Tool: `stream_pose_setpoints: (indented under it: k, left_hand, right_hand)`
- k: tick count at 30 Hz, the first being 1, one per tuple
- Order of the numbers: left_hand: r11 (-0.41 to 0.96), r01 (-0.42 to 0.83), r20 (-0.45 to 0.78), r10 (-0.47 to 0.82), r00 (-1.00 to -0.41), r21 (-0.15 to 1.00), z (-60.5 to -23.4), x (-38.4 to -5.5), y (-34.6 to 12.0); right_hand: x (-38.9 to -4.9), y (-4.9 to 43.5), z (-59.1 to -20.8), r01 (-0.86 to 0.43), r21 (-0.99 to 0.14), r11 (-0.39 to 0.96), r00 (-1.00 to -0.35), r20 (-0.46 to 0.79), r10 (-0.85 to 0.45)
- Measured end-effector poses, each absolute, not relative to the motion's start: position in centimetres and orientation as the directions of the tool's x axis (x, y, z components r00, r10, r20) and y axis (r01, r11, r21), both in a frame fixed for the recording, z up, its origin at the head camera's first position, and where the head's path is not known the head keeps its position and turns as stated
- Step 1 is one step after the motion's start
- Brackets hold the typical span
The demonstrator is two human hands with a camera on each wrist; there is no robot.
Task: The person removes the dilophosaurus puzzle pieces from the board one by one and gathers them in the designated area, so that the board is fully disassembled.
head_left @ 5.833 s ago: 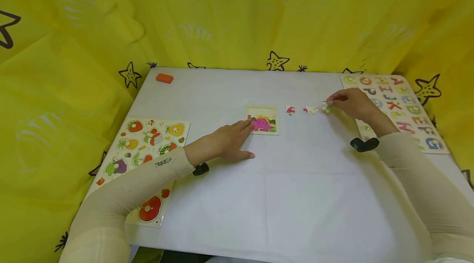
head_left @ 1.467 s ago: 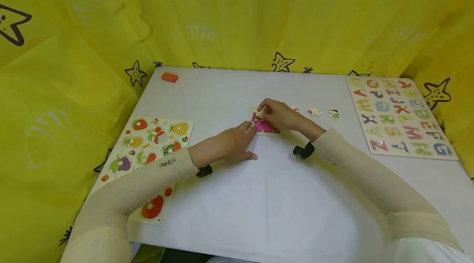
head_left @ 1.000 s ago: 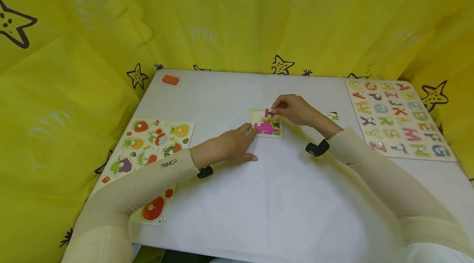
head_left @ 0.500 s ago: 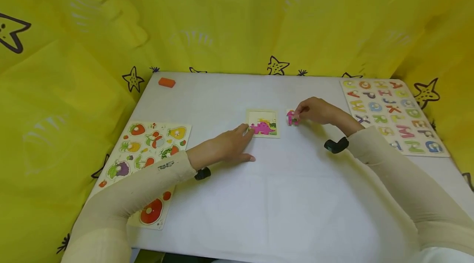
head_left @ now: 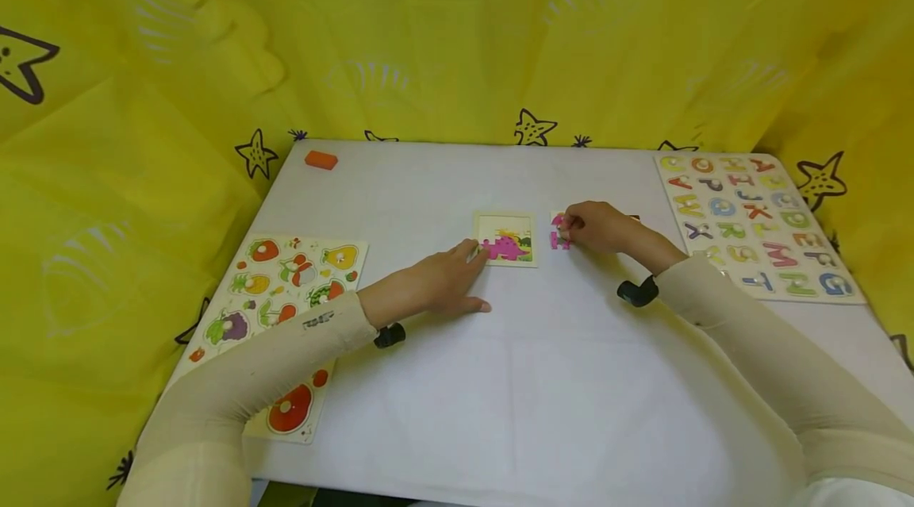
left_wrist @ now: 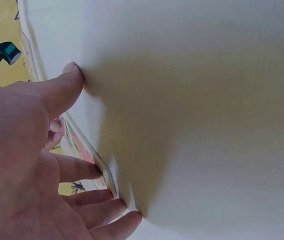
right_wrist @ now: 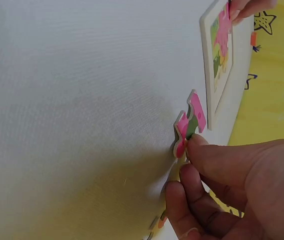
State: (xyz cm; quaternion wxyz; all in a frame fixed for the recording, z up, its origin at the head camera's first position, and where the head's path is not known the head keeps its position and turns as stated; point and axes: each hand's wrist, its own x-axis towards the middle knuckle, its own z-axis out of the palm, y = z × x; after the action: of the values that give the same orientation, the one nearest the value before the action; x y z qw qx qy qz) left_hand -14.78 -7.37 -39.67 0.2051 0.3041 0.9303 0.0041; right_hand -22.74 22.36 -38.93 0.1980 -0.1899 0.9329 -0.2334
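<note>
R hand [head_left: 598, 227] pinches pink pc [head_left: 554, 240] at fingertips, R of tray [head_left: 503, 223]; L hand [head_left: 441, 282] spread, touching tray.

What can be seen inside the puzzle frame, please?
The puzzle frame holds pink dinosaur pieces; its upper part is bare. Anything under the left hand cannot be seen.

My left sleeve [head_left: 271, 368] is snug and cream with a little dark print [head_left: 317, 320] near the cuff [head_left: 362, 312]; my right sleeve [head_left: 757, 348] is the same cream, meeting white fabric [head_left: 853, 493] higher up. I've also got a stubby black left-wrist gadget [head_left: 389, 335], plus a right-wrist gadget [head_left: 638, 292] with a teal patch [left_wrist: 12, 49].
</note>
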Motion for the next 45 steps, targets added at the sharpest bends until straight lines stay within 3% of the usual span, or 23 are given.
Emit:
stream_pose_setpoints:
  k: [11,18,36,45]
  left_hand:
    - [0.815,0.566,-0.387,0.565,-0.729,0.125,-39.6,-14.8,-7.4]
    - [0.817,0.562,-0.394,0.563,-0.727,0.13,-39.5,-14.9,-7.5]
    - [0.8,0.586,-0.362,0.589,-0.723,0.131,-39.5,-14.9,-7.6]
    - [0.811,0.571,-0.38,0.572,-0.727,0.128,-39.1,-14.9,-7.6]
  right_hand:
    - [-22.2,21.2,-39.3,-0.347,-0.429,0.834,-0.861,-0.207,-0.465]
    - [-21.7,18.5,-39.9,-0.358,-0.478,0.802,-0.87,-0.14,-0.472]
    - [-21.5,14.5,-40.2,-0.468,-0.519,0.715,-0.775,-0.147,-0.614]
    - [-21.4,14.1,-40.1,-0.459,-0.531,0.712,-0.766,-0.17,-0.62]
